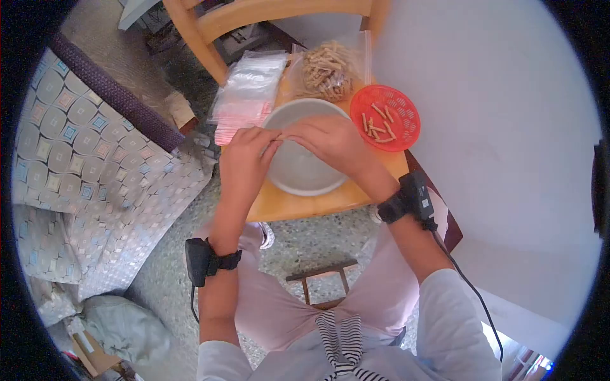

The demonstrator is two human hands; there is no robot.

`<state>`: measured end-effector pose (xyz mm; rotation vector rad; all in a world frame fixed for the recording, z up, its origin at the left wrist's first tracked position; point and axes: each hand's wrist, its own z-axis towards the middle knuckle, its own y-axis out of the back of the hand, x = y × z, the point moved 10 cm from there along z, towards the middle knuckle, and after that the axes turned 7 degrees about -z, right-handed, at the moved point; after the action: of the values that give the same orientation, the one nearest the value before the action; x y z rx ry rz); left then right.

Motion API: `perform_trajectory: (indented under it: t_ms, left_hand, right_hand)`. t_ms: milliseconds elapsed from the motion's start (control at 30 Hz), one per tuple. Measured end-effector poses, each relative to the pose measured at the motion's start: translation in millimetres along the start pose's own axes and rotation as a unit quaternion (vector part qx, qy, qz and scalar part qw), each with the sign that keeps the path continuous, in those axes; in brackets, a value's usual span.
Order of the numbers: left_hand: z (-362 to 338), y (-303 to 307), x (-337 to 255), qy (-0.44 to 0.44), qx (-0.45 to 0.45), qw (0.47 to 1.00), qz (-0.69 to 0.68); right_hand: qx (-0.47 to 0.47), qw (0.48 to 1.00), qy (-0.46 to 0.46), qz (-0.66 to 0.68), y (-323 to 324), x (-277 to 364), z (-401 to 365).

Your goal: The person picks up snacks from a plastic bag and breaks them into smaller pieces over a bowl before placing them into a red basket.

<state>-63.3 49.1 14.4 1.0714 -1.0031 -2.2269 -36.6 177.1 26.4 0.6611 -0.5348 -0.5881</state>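
Over a white bowl (pixel 305 171) on a wooden chair, my left hand (pixel 244 152) and my right hand (pixel 327 143) meet at the fingertips. Both are closed in a pinch on a small thing between them, too small to make out. To the right of the bowl, a red plastic basket (pixel 412 120) holds several short tan sticks (pixel 384 127). Behind the bowl lies a clear bag (pixel 327 70) full of similar tan pieces. A stack of clear zip bags (pixel 251 86) with red edges is at the back left, beside my left hand.
The chair seat (pixel 305 209) carries all these things, with its backrest (pixel 286 19) behind. A white wall (pixel 495 127) stands close on the right. Patterned fabric (pixel 95 152) covers furniture at the left. A grey bag (pixel 124 327) lies at the lower left.
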Motion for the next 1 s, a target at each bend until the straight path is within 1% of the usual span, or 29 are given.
perform_trajectory:
  t_ms: [100,167,233,267,333,367,433,467,500,533,567,600,633,667,733,767,800,833,867,933,1000]
  left_hand:
    - [1.7,5.0,-0.6,0.012,-0.014,0.999,-0.026]
    - [2.5,6.6,-2.9,0.009,-0.015,1.000,-0.017]
    - [2.1,8.0,-3.5,0.001,-0.015,1.000,-0.010]
    - [0.7,9.8,-5.1,-0.018,-0.019,1.000,0.006]
    - [-1.6,8.3,-1.8,-0.053,-0.014,0.998,0.043]
    - [-3.9,5.1,4.3,-0.071,-0.006,0.996,0.061]
    - [-4.0,4.4,9.0,-0.079,-0.009,0.994,0.068]
    - [-4.0,2.3,18.5,-0.093,-0.009,0.993,0.071]
    - [-4.2,-1.4,21.5,-0.101,-0.009,0.992,0.080]
    - [-4.2,-3.6,9.2,-0.119,-0.004,0.991,0.059]
    - [-3.0,-1.5,7.6,-0.097,0.006,0.994,0.049]
    - [-0.6,0.2,9.5,-0.069,0.014,0.996,0.047]
    - [-0.4,0.8,5.2,-0.071,0.012,0.996,0.047]
    - [-0.1,-0.6,1.1,-0.057,0.015,0.998,0.033]
    - [-1.9,0.6,5.8,-0.039,0.014,0.999,0.019]
    - [-1.9,-0.7,4.2,-0.056,0.016,0.998,0.009]
    - [-1.5,-0.8,1.0,-0.073,0.017,0.997,-0.001]
    - [-0.7,0.2,1.4,-0.069,0.017,0.998,0.003]
    - [0.5,1.3,-2.2,-0.076,0.016,0.997,0.009]
    - [1.5,1.4,-5.6,-0.081,0.015,0.996,0.017]
    - [-0.8,-4.4,0.1,-0.069,0.042,0.996,0.039]
  right_hand:
    - [-0.014,0.999,0.000,-0.040,1.9,-1.4,-0.8]
    - [0.024,0.997,-0.064,-0.042,-4.5,-15.0,-0.1]
    - [0.021,0.997,-0.070,-0.033,-7.6,-15.7,0.4]
    - [0.018,0.997,-0.077,-0.027,-8.2,-17.1,-0.5]
    - [0.069,0.994,-0.071,-0.039,-22.9,-19.5,-2.4]
    - [0.044,0.997,-0.050,-0.030,-24.6,-15.8,-4.2]
    - [-0.015,0.999,-0.004,-0.031,-35.6,-18.4,-7.6]
    - [0.001,0.999,-0.048,-0.023,-33.9,-20.8,-3.0]
    - [0.059,0.993,-0.078,-0.060,-39.2,-22.9,-0.6]
    - [0.115,0.984,-0.103,-0.085,-46.3,-28.1,-2.0]
    - [0.114,0.982,-0.115,-0.098,-45.9,-32.8,-6.3]
    - [0.087,0.987,-0.098,-0.089,-42.3,-28.9,-4.2]
    - [0.059,0.992,-0.077,-0.075,-39.8,-24.2,-2.3]
    - [0.057,0.993,-0.077,-0.072,-40.5,-26.9,-5.0]
    - [0.015,0.997,-0.068,-0.025,-31.4,-20.6,-3.1]
    - [0.015,0.997,-0.066,-0.022,-30.3,-18.9,-3.2]
    - [0.021,0.996,-0.089,-0.016,-31.5,-23.1,-4.3]
    - [0.028,0.993,-0.111,-0.009,-33.4,-27.3,-4.8]
    - [0.028,0.994,-0.107,-0.005,-32.5,-27.3,-3.5]
    - [0.047,0.994,-0.089,-0.040,-34.0,-27.4,-3.4]
    - [0.036,0.996,-0.065,-0.041,-33.5,-25.9,-3.8]
